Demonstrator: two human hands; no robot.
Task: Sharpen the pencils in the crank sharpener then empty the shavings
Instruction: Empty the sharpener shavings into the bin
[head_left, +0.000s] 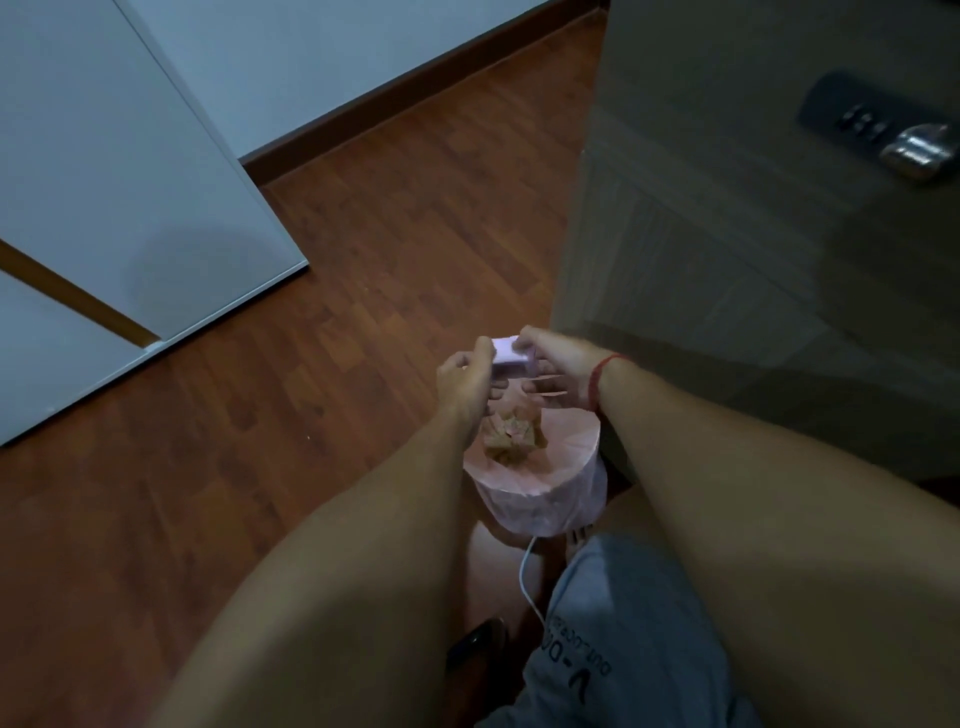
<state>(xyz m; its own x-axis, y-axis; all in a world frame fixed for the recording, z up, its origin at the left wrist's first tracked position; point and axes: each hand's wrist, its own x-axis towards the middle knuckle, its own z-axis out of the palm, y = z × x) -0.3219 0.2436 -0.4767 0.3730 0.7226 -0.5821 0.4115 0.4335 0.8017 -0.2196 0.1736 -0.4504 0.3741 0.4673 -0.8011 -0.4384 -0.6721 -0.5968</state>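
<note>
- The tray (511, 356), a small lilac box, is held in the air right over the far rim of the bin (540, 499)
- The left hand (465, 384) grips the tray's left end, fingers curled round it
- The right hand (556, 358) pinches the tray's right end from above with thumb and fingers; a red band (597, 379) sits on that wrist
- The bin, lined with a pink bag, stands on the wood floor (363, 260) just beside the foot of the door (727, 260)
- A crumpled tan heap (514, 434) lies inside the bin; too blurred to tell what it is made of
- A white cable (530, 582) runs along the floor from the bin's near side toward grey shorts (623, 649)
- A white cabinet (104, 208) stands at the floor's left edge, well apart from the bin
</note>
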